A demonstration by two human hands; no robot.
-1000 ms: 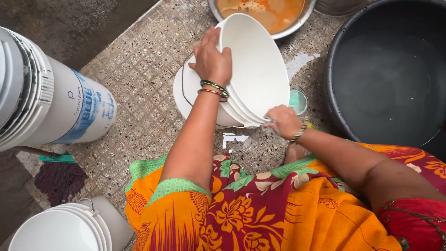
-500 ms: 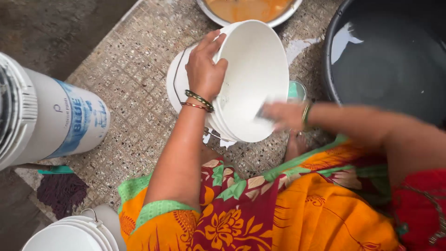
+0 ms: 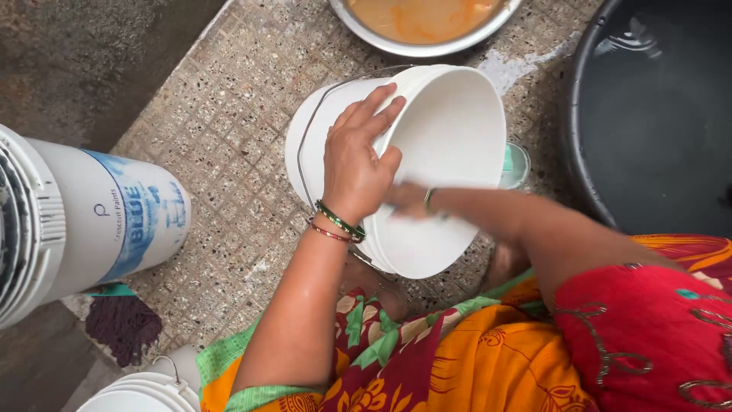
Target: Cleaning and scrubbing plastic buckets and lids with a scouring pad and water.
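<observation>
Since the earlier frames the right hand [image 3: 404, 200] has moved from the near rim of the white bucket [image 3: 450, 152] to the inside of it, up against the left wall, and the left hand [image 3: 354, 168] has slid from the far rim down onto the left side of the rim. The bucket's mouth now shows rounder and fuller.

The left fingers [image 3: 377, 114] lie spread over the rim, their tips pointing up and to the right, the thumb hooked over the edge into the bucket, so the hand grips the wall. Two bangles [image 3: 335, 225] sit at that wrist. The right hand is blurred and partly hidden behind the left thumb; whether its fingers are curled or flat cannot be told. It rests against the inner wall.

The bucket is tilted on the speckled tiled floor [image 3: 229, 114], its mouth turned toward the camera, its wire handle [image 3: 305, 145] standing off the left side. Just right of it a small green-tinted cup [image 3: 516, 164] peeks out. Beyond it stands a metal bowl [image 3: 427, 27] of orange liquid, and to the right a big black tub [image 3: 656, 114] of water. At far left lies a stack of white buckets [image 3: 76, 221] with a blue label, with more white buckets [image 3: 145, 389] at the bottom edge and a dark mop head [image 3: 122, 324] between them.
</observation>
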